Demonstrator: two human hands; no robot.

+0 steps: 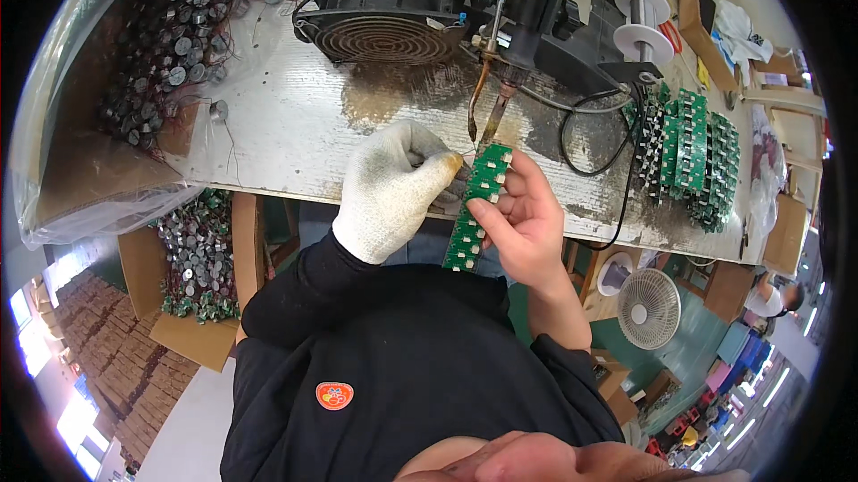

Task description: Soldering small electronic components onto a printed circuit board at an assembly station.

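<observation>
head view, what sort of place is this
Most likely an electronics assembly workshop: a soldering iron points down over the workbench, the right hand holds a green circuit board, and similar boards are stacked on the right.

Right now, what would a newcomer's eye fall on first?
Probably the long green circuit board in the bare right hand near the center, beside the white-gloved left hand. Then the heap of round metal parts at the upper left, and the stacked green boards at the right.
</observation>
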